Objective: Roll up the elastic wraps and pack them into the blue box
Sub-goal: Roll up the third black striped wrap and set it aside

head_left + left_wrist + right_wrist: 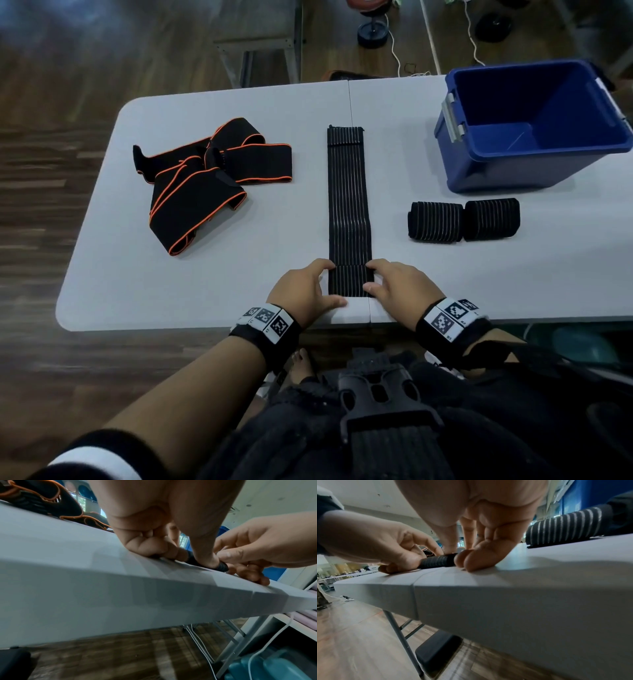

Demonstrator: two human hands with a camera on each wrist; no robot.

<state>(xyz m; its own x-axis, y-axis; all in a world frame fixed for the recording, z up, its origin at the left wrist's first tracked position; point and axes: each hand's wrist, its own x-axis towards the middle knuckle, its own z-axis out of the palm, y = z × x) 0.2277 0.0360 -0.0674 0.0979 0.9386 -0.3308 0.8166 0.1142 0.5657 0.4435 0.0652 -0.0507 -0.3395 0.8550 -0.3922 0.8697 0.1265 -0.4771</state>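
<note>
A long black striped elastic wrap (348, 205) lies flat down the middle of the grey table (239, 274), its near end folded into a small roll (438, 561). My left hand (315, 284) pinches the roll's left end and my right hand (387, 281) pinches its right end, thumbs on the near side. The same roll (205, 562) shows between both hands in the left wrist view. Two rolled striped wraps (462, 221) lie side by side at the right, in front of the open blue box (534, 123). A loose black wrap with orange trim (205, 178) lies at the left.
The table's near edge (342, 325) runs just below my wrists. Beyond the far edge, cables (397, 58) trail over a wooden floor with a round stand base (371, 34). A dark seat (438, 651) sits under the table.
</note>
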